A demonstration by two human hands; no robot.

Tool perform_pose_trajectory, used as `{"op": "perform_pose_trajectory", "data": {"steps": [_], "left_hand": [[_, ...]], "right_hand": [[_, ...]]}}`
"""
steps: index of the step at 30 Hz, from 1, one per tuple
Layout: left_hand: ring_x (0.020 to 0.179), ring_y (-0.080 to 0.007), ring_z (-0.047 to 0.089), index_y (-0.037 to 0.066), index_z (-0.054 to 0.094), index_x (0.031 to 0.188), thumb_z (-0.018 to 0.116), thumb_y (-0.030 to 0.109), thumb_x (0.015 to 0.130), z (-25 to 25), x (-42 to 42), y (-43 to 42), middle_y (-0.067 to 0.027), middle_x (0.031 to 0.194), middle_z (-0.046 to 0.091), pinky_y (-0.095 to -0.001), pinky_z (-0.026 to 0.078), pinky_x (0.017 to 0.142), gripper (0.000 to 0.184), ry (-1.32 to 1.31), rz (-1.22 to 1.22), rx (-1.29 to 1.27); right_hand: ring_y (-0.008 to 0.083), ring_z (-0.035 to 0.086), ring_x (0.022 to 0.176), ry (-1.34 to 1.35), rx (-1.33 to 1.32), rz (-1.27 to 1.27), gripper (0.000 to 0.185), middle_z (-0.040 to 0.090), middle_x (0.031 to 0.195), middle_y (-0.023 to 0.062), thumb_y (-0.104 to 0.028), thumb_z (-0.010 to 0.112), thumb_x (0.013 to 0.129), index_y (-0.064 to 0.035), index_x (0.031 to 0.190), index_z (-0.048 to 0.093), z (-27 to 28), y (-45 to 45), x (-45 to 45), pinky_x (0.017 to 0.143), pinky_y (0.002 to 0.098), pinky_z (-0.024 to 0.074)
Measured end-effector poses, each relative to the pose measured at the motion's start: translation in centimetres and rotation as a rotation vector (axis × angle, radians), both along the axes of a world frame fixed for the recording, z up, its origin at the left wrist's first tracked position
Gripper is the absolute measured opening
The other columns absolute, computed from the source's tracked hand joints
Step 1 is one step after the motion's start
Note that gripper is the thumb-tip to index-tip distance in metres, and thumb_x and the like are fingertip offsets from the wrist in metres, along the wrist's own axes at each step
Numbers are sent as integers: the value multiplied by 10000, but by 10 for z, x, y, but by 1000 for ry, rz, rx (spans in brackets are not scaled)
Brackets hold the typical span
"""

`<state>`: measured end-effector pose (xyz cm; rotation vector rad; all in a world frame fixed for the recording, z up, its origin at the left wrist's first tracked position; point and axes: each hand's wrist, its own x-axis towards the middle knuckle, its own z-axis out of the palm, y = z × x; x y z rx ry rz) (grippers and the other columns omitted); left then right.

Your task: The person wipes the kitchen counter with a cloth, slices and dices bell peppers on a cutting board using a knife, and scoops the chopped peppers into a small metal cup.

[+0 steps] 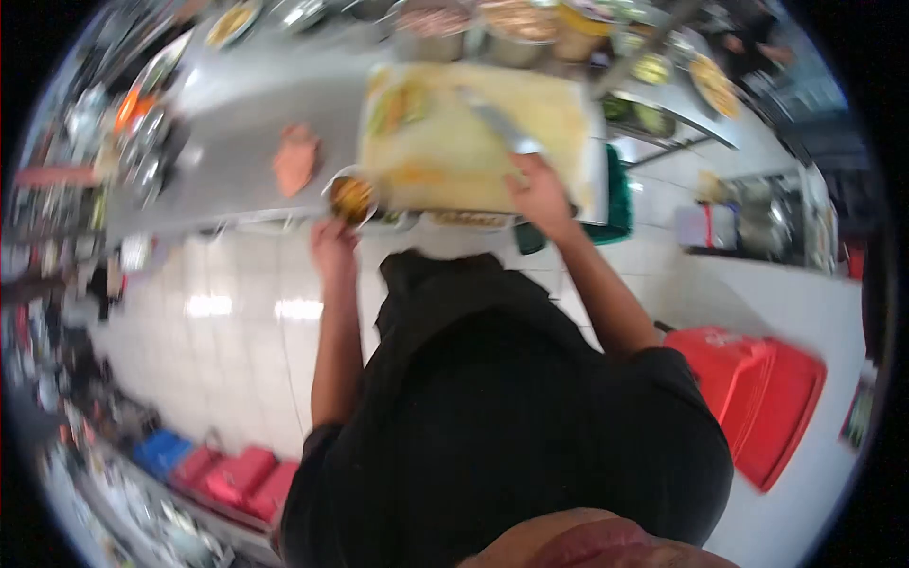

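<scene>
My left hand (334, 244) is closed on the rim of a small metal bowl (351, 197) with orange-yellow food in it, held just off the front edge of the steel counter. My right hand (542, 197) is over the right part of a yellowed white cutting board (464, 175). From its fingers a knife (499, 124) points away and to the left over the board; its handle is hidden and the grip is blurred. Green and orange cut pieces (398, 108) lie at the board's upper left. A pinkish-orange piece of food (296, 160) rests on the counter left of the bowl.
Food-filled metal pots (431, 21) line the far side of the board. Under its right edge hangs a green bin (617, 204). A red bin (757, 393) stands at my right on the tiled floor (222, 317). Metal utensils (150, 156) crowd the counter's left end.
</scene>
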<state>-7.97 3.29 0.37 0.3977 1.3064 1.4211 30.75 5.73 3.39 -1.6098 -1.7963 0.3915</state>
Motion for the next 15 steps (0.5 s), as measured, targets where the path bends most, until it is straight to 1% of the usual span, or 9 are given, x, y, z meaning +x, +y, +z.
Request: {"op": "perform_pose_trajectory", "data": {"steps": [1,2,3,5,8,9,12,14,15], "left_hand": [[643,-136,562,131,560,939,666,74,924,0,3,7,-12,766,572,-303,501,591,121,-28,8,-24],[635,-151,581,117,553,947,664,56,926,-11,4,16,-25,770,583,-311,504,567,129,-96,8,34],[608,-165,595,103,538,934,654,25,926,6,16,22,-35,754,583,-317,501,532,140,-157,34,60],[574,-174,608,109,501,919,638,2,934,20,27,38,-50,721,589,-315,492,502,175,-220,57,-9],[572,-177,616,123,485,928,627,-4,936,36,42,52,-51,723,597,-310,484,496,190,-319,24,20],[561,-177,613,132,472,929,621,-3,936,36,44,57,-49,724,596,-306,476,492,201,-354,21,13],[554,-174,609,133,470,937,620,1,936,38,42,69,-47,728,597,-302,471,490,200,-353,46,32],[577,-177,602,122,470,934,616,-4,939,42,29,74,-54,738,585,-310,472,510,194,-316,76,36],[588,-178,598,117,470,932,614,-7,940,41,23,75,-57,743,580,-313,473,519,190,-297,92,35]], "right_hand": [[358,666,1058,113,-142,44,462,689,1119,206,-124,721,868,-49,1317,645,29,-2,-23,926,468,540],[391,659,1101,210,-285,77,531,680,1147,226,-128,726,869,-55,1382,609,54,-4,-46,984,495,519],[402,642,1138,216,-220,149,583,661,1196,232,-114,726,864,-40,1419,563,56,-1,-68,1006,495,508],[425,609,1211,222,-74,246,691,623,1295,245,-86,726,855,-10,1492,470,60,4,-98,1051,494,485],[447,540,1304,17,149,346,811,527,1424,275,-87,732,840,30,1546,350,59,15,-139,1106,491,441],[458,476,1368,-46,112,384,813,452,1490,303,-76,713,833,66,1536,333,55,16,-148,1126,474,423],[455,550,1279,-226,39,421,646,542,1412,270,-84,684,847,11,1455,486,52,10,-160,1077,500,458],[432,628,1149,-436,-461,658,437,645,1261,230,-87,652,864,-33,1296,628,21,8,-141,1006,521,493],[426,639,1115,-340,-419,628,387,661,1214,221,-88,648,869,-38,1253,648,20,7,-138,986,522,500]]}}
